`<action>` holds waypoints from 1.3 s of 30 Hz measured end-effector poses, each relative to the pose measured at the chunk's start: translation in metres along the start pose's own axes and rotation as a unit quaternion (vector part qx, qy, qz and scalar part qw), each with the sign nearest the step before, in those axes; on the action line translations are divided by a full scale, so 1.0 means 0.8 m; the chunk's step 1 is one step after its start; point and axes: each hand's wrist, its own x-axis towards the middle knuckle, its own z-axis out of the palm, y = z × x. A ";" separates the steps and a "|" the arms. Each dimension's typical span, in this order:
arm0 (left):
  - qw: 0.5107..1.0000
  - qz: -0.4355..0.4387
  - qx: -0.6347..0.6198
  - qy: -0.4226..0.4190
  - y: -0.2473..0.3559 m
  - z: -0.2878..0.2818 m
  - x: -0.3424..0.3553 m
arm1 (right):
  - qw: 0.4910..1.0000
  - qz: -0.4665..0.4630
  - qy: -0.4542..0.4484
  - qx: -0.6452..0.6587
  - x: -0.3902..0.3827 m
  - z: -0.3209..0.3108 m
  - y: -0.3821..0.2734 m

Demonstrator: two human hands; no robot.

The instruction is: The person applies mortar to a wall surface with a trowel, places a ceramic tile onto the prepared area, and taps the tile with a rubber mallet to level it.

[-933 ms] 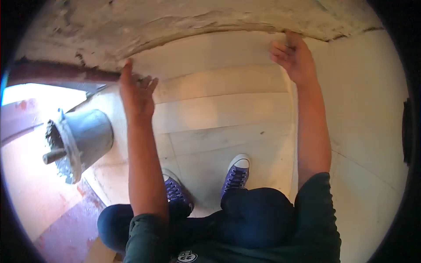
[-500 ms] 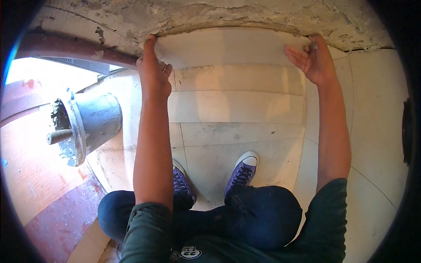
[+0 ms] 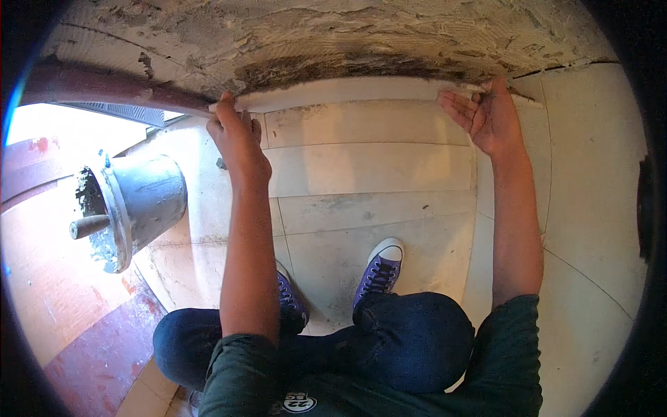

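A long pale tile point(image 3: 347, 92) runs crosswise in front of a rough, mortar-covered wall point(image 3: 333, 35). I see it as a thin, foreshortened strip. My left hand point(image 3: 240, 139) grips its left end, thumb side at the top edge and some fingers bent beneath. At the other end, my right hand point(image 3: 492, 124) holds the tile, with several fingers stretched out along the near face. Dark, uneven mortar shows behind the tile's upper edge. Whether the tile's lower edge rests on the floor is hard to see.
Left of me a grey bucket point(image 3: 149, 198) lies on its side, a wooden handle point(image 3: 90, 226) jutting from its mouth. A reddish pipe-like bar point(image 3: 118, 89) runs along the wall's left. Pale floor tiles point(image 3: 368, 170) lie below, with my purple shoes point(image 3: 381, 271) on them.
Both hands have come down toward me with the tile, which now looks much narrower, its top tipped away from the wall. More mortared wall shows behind it.
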 end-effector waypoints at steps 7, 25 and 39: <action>0.996 0.000 -0.087 0.034 -0.048 -0.037 -0.068 | 0.997 -0.053 0.045 0.026 -0.064 -0.038 0.072; 0.928 -0.238 -0.216 0.189 -0.197 -0.171 -0.139 | 0.962 0.035 0.079 0.261 -0.102 -0.191 0.333; 0.917 -0.290 -0.151 0.230 -0.224 -0.196 -0.128 | 0.972 0.148 0.152 0.099 -0.084 -0.207 0.323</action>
